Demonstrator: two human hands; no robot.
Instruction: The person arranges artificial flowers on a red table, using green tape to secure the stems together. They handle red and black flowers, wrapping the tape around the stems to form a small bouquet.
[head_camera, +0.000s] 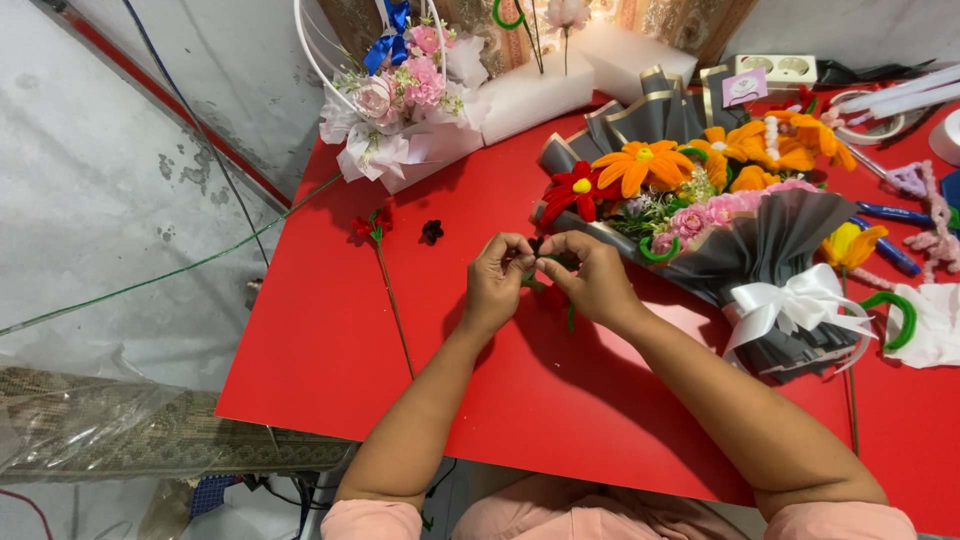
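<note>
Working over a red table (330, 340), viewed from above by the head camera.

Left hand (497, 283): pinching narrowly with fingertips (520, 262) closed on one end of a small dark pipe-cleaner piece (540, 252). Resting just above the table surface, wrist angled inward.

Right hand (595, 278): pinching narrowly on the other end of the same piece, thumb and forefinger meeting those of the left hand. Covering most of the piece; exact shape not discernible. Showing a short green stem (571, 318) below the palm, hanging toward the table.

Position of the piece: held between both hands near the table centre, just in front of the large bouquet.

Surrounding items:
- Lying right of the hands, a bouquet in grey wrapping (770, 240), containing orange flowers (640, 165), a red flower (578, 188) and pink blooms, tied with a white ribbon bow (795, 305).
- Lying left of the hands, a small red flower on a thin stem (372, 226), well apart from them.
- Sitting near that flower, a small dark bud (432, 231).
- Standing at the far edge, a white basket arrangement (400, 95) with pink flowers and a blue bow (390, 45).
- Lying at the far right, blue pens (893, 213) and a green pipe-cleaner hook (895, 305).
</note>
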